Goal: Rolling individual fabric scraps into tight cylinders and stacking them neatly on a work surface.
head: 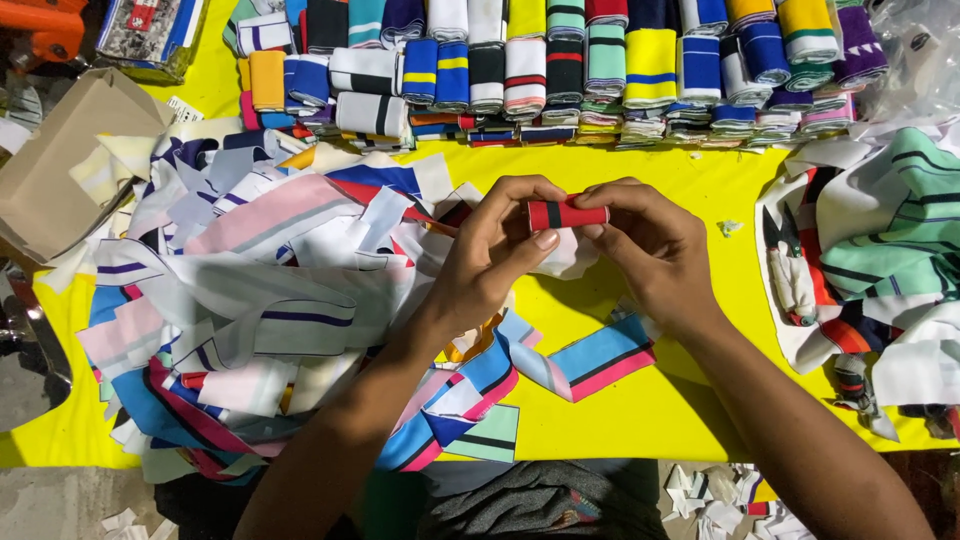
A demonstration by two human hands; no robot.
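My left hand (490, 255) and my right hand (650, 245) meet over the yellow table (640, 410), both gripping a small rolled strip of red fabric with a black stripe (566, 214). The fingertips of each hand pinch one end of the roll. A loose heap of striped fabric strips (270, 290) lies under and left of my left forearm. A blue and pink striped strip (590, 362) lies flat just below my hands.
Rows of folded and rolled striped fabric pieces (560, 70) line the far edge. Scissors (785, 240) rest on a pile of green, white and red cloth (880, 250) at the right. A cardboard box (60, 160) sits at the left. Paper scraps (720, 495) lie on the floor.
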